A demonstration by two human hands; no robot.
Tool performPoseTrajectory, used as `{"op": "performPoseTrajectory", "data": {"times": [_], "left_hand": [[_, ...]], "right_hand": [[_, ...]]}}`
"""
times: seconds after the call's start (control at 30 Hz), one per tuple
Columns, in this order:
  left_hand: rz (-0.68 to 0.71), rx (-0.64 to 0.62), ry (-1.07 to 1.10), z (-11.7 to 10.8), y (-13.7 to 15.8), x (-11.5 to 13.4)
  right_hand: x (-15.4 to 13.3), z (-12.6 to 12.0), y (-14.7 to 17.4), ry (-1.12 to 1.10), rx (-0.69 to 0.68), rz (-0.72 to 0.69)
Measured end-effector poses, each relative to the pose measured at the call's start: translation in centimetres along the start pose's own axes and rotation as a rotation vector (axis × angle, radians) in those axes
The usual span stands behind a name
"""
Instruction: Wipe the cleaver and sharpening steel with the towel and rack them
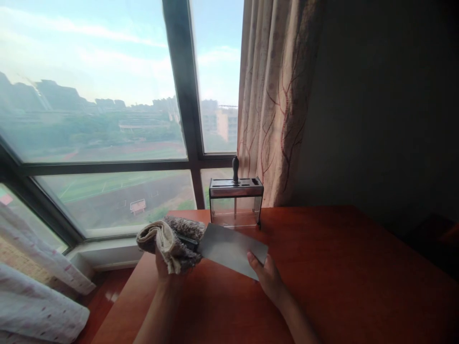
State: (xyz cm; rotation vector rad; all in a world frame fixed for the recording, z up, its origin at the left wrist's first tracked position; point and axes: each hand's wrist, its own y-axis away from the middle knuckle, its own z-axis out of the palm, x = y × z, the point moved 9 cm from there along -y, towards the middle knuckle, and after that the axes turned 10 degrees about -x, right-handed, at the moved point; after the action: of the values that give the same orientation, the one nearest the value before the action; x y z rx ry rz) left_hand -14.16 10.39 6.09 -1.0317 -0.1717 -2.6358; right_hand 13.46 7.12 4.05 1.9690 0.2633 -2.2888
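Nearest my camera, the left hand (162, 263) holds a folded, shaggy grey-beige cloth (168, 239) against a broad, dark-handled grey metal cleaver (229, 246) above the red-brown wooden table (330, 267), and the right hand (268, 274) pinches its end, where I'd grip only the flats.

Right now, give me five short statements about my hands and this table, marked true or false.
1. Your right hand grips a flat, grey, metal-looking plate. True.
2. Your left hand is holding nothing. False: it holds a folded, shaggy, grey-brown cloth.
3. A clear-sided box with a dark-edged, shiny top stands on the reddish-brown wooden table. True.
4. The black ribbed handle lies flat on the table. False: it stands upright at the box's top.
5. The plate is nearer to you than the box. True.
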Motion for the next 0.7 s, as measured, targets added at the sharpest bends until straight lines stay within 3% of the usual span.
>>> {"op": "performPoseTrajectory", "data": {"times": [0.13, 0.33, 0.43, 0.57, 0.7], "left_hand": [[-0.048, 0.023, 0.086, 0.1, -0.2, -0.8], [-0.061, 0.026, 0.029, 0.4, 0.0, -2.4], [-0.079, 0.035, 0.005, 0.5, 0.2, -2.9], [-0.057, 0.063, -0.077, -0.2, 0.1, -2.3], [0.026, 0.102, -0.157, -0.8, -0.1, -0.7]], "right_hand": [[0.7, 1.0, -0.2, 0.096, -0.068, -0.03], [0.2, 0.4, 0.0, 0.244, -0.038, -0.073], [-0.7, 1.3, 0.3, 0.41, -0.101, -0.151], [-2.0, 3.7, 0.9, 0.691, -0.23, -0.314], [-1.5, 5.1, 1.3, 0.792, -0.346, -0.367]]}}
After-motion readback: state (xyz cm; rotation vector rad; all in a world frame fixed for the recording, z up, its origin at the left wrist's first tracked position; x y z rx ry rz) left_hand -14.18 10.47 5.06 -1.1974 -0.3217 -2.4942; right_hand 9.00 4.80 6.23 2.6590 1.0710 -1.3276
